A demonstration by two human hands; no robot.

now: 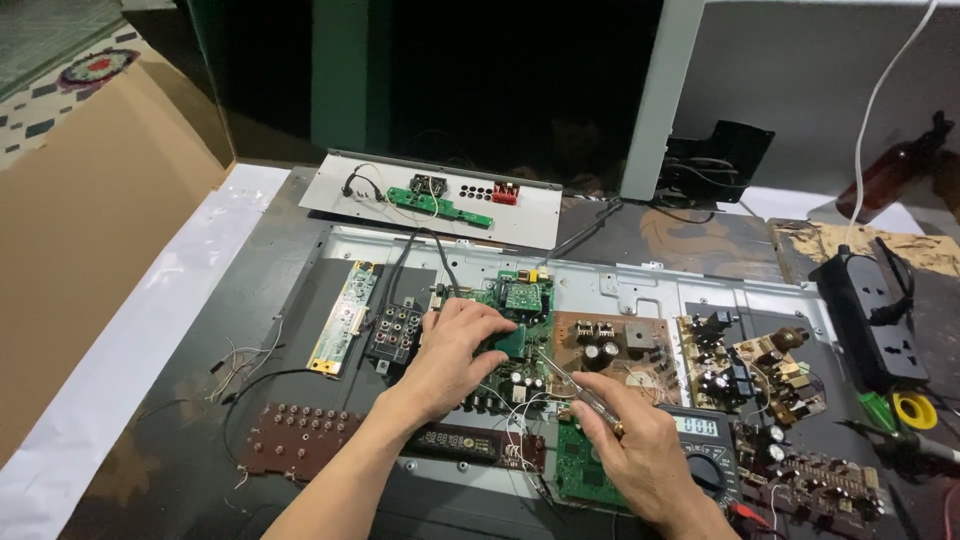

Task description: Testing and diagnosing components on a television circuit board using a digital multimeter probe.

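My left hand [452,350] rests on a green circuit board [512,335] in the middle of a metal chassis [640,285], its fingers pinching a small green part on the board. My right hand [632,440] holds a thin screwdriver [572,383] with a clear handle, its tip pointing up-left toward the same board. Under my right hand lie a smaller green board [580,478] and a digital multimeter [706,450].
Brown circuit boards [620,345] with capacitors sit to the right; a black power strip [872,310] lies further right. A white panel [440,195] with a green board lies at the back. A brown button board [300,440] and cardboard [90,220] are on the left.
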